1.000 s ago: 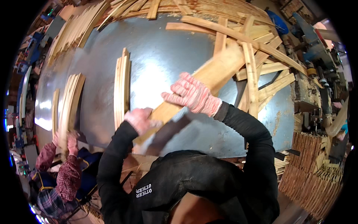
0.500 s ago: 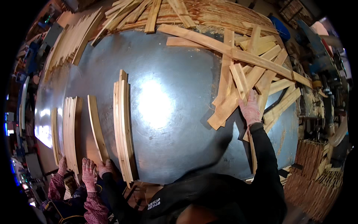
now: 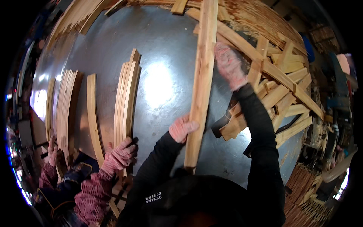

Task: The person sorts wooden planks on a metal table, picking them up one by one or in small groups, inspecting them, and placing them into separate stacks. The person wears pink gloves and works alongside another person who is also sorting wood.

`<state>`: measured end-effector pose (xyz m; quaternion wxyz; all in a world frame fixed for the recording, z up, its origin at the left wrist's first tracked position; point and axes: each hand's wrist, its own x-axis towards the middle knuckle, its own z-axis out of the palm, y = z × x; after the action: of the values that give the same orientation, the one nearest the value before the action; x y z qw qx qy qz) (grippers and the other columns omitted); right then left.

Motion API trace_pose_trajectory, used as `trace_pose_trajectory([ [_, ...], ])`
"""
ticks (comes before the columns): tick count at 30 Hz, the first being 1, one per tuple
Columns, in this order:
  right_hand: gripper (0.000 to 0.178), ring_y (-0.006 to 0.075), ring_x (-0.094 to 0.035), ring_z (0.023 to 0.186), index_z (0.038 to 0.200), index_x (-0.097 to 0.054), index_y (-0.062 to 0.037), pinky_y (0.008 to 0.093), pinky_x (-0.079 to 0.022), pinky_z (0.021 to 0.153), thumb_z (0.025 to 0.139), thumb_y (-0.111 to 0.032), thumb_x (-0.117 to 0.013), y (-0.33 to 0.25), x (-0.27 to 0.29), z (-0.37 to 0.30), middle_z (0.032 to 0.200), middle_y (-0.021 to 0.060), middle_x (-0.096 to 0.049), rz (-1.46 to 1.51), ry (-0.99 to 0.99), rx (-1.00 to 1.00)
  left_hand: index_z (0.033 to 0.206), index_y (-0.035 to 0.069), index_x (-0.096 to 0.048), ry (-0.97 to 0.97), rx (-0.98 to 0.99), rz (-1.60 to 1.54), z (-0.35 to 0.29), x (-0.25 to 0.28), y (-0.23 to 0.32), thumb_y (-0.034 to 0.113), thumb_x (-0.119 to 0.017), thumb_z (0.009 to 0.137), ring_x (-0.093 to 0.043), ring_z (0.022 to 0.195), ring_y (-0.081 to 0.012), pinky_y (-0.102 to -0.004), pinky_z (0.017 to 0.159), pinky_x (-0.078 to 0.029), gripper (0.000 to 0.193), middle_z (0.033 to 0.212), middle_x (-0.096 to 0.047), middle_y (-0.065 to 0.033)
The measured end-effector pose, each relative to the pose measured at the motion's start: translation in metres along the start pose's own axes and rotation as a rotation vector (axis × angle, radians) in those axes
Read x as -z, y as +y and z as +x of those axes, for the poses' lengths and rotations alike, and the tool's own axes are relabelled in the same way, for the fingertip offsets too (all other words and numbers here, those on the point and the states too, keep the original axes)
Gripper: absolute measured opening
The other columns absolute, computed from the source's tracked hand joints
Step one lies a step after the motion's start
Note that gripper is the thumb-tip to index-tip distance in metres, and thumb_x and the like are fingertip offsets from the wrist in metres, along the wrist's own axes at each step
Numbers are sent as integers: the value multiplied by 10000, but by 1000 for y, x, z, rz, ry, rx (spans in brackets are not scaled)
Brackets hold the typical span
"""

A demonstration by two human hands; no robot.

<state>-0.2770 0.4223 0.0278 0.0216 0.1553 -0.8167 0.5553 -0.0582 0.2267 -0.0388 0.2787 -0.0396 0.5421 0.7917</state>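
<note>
A long wooden board [image 3: 202, 79] slants across the middle of the steel-topped table, its far end leaving the picture's top edge. Near its lower end my left hand [image 3: 180, 128], in a pinkish glove, is closed on it, thumb across the upper face. My right hand [image 3: 230, 67], gloved alike and slightly blurred, has its fingers stretched along the board's right edge; the fingertips appear to touch it. Left of the board stands a bundle of slats [image 3: 126, 98], with a co-worker's gloved hand [image 3: 120, 156] at its near end.
A jumbled pile of boards [image 3: 280, 90] covers the table's right side. One lone slat [image 3: 92, 113] and a row of slats [image 3: 66, 109] lie at left. The co-worker's other hand [image 3: 52, 151] is at the lower left. Stacked wood [image 3: 306, 189] stands lower right.
My left hand has moved right from the lone slat and taken hold of the long board. My right hand has left the pile, moving up and left. The co-worker's nearer hand has shifted right.
</note>
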Motion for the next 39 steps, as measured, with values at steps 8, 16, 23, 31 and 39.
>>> trace_pose_trajectory([
  [8, 769, 328, -580, 1206, 1340, -488, -8, 435, -494, 967, 762, -480, -675, 118, 110, 15, 1268, 200, -605, -1495, -58, -606, 1210, -42, -584, 415, 134, 70, -12, 48, -1, 273, -675, 868, -611, 879, -135, -301, 812, -498, 473, 990, -665, -69],
  [16, 588, 369, -639, 1009, 1105, -643, -75, 453, -511, 863, 817, -580, -558, 70, 70, -74, 1059, 181, -676, -1125, -121, -690, 1152, -15, -615, 724, 125, 242, -41, 33, -23, 153, -651, 870, -605, 826, -130, -295, 765, -499, 330, 942, -680, -62],
  [23, 428, 218, -678, 896, 1218, -587, 0, 294, -552, 780, 920, -291, -680, -9, -19, -210, 1037, 122, -684, 1111, -222, -826, 1152, -24, -617, 598, 98, 422, -51, 31, -46, 285, -676, 872, -588, 846, -148, -312, 792, -482, 421, 942, -672, -56],
  [31, 486, 313, -607, 1111, 1303, -549, 5, 373, -484, 961, 945, -313, -630, 7, -49, -253, 1235, 96, -633, -108, -153, -352, 1427, -75, -312, 761, -270, 442, -62, 11, -46, 329, -774, 825, -537, 1161, -291, -378, 1018, -424, 860, 1268, -545, -199],
  [39, 966, 401, -452, 1314, 1490, -258, -10, 473, -366, 1069, 789, -506, -700, 48, 38, -162, 1343, 311, -504, -1246, 236, -689, 1292, -56, -520, 237, 21, -168, -50, -4, -57, 138, -684, 872, -587, 999, -145, -275, 907, -467, 490, 1111, -626, -72],
])
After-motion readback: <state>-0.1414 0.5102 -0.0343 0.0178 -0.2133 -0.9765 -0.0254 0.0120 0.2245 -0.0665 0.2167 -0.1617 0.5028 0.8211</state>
